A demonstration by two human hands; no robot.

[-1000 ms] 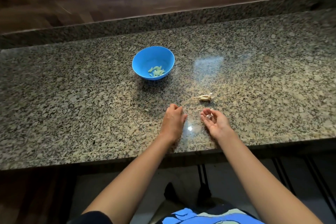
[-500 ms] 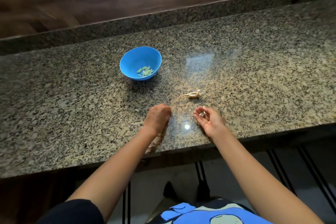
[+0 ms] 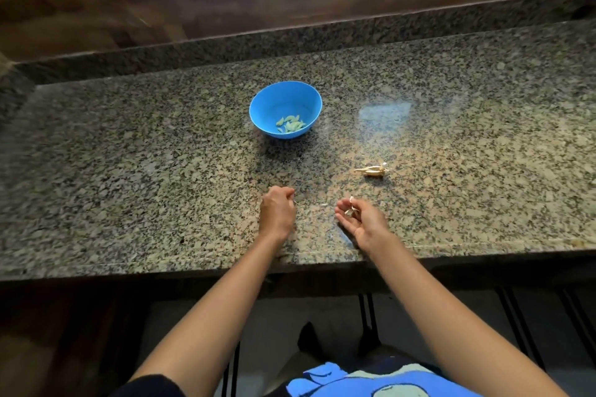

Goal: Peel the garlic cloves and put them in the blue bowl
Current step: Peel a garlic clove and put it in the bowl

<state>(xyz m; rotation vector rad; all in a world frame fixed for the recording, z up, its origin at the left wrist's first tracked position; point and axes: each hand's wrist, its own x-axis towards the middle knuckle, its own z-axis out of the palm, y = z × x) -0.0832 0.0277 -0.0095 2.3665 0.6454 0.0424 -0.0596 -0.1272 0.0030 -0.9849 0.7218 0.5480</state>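
Observation:
The blue bowl (image 3: 309,100) stands on the granite counter (image 3: 129,187) and holds several peeled garlic cloves (image 3: 290,124). My left hand (image 3: 276,214) rests knuckles-up on the counter in front of the bowl, fingers curled, with a thin scrap of skin at its fingertips. My right hand (image 3: 362,222) lies palm-up to the right of it, cupping small bits of garlic skin (image 3: 351,209). A dry garlic stem with husk (image 3: 372,170) lies on the counter beyond my right hand.
A raised granite ledge (image 3: 322,39) and a wooden wall run along the back. The counter's front edge is just below my wrists. A tiny skin flake (image 3: 323,205) lies between my hands.
My left hand has drifted left, away from my right hand, and closed its fingers. The right hand keeps cupping the skin bits. The camera has shifted, so the bowl sits elsewhere in view.

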